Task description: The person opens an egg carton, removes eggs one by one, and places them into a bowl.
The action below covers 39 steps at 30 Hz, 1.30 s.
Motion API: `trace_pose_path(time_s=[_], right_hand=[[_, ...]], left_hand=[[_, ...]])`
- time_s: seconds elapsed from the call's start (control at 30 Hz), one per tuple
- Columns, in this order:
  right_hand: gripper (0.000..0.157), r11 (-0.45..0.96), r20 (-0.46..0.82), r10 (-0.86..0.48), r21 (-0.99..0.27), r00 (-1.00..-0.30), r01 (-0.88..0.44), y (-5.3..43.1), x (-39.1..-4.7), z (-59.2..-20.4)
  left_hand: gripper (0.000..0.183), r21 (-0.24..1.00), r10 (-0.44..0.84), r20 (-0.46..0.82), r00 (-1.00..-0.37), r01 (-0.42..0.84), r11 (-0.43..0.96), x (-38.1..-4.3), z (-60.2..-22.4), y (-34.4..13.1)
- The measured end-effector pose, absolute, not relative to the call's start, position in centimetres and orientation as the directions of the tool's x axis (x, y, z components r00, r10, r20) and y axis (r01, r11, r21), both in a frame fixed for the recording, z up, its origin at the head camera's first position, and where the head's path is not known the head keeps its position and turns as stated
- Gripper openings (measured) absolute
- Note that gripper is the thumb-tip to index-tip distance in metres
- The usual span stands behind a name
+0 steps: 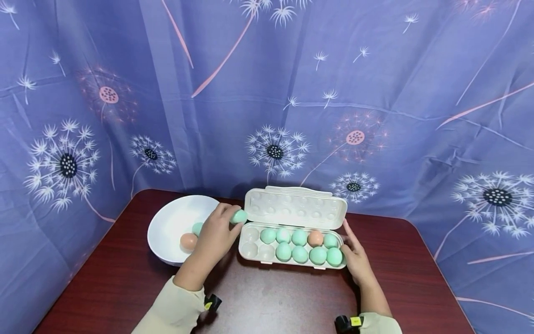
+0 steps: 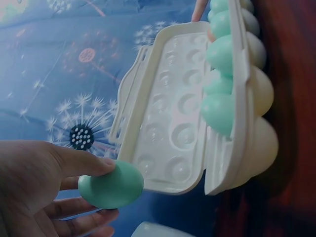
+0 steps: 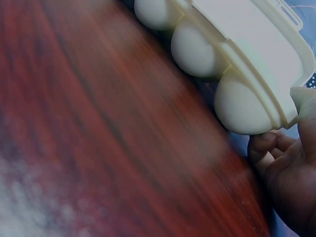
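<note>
My left hand (image 1: pixel 218 233) pinches a green egg (image 2: pixel 111 184) between thumb and fingers, above the gap between the bowl and the left end of the egg carton (image 1: pixel 267 262). The carton's lid (image 1: pixel 294 208) stands raised at the back. Several green eggs (image 1: pixel 300 254) and one brown egg (image 1: pixel 315 238) sit in its pockets; three pockets at the left end show bare plastic. My right hand (image 1: pixel 357 260) grips the carton's right end, with one finger stretched up along the lid. In the right wrist view, curled fingers (image 3: pixel 269 148) touch the tray's underside.
Left of the carton stands a white bowl (image 1: pixel 164 227) with a brown egg (image 1: pixel 188 241) and a green egg (image 1: pixel 197 228) in it, partly behind my left hand. Everything rests on a dark red wooden table (image 1: pixel 267 297). A blue dandelion-print curtain (image 1: pixel 267 93) hangs close behind.
</note>
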State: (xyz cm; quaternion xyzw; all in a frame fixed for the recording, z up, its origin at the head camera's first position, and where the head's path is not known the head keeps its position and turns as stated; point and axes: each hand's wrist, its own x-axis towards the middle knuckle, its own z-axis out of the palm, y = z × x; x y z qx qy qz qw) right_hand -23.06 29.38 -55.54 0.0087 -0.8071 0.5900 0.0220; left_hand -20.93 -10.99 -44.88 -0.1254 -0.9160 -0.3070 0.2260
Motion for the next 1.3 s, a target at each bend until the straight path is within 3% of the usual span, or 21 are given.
trace_pose_path(time_s=[0.47, 0.87, 1.3], right_hand=[[0.076, 0.298, 0.053, 0.005, -0.953, -0.999, -0.049, 29.3, -23.1, -55.5], [0.076, 0.301, 0.046, 0.003, -0.953, -0.999, -0.043, 29.2, -23.1, -55.5], [0.077, 0.316, 0.080, 0.035, -0.946, -0.996, -0.065, 28.8, -22.7, -55.0]], left_hand=[[0.041, 0.532, -0.017, 0.483, -0.875, 0.278, 0.800, -21.6, -44.0, -14.5], [0.043, 0.506, -0.003, 0.282, -0.960, 0.146, 0.850, -21.6, -43.5, -17.5], [0.036, 0.482, 0.087, 0.023, -0.996, 0.088, 0.872, -21.9, -43.4, -18.4]])
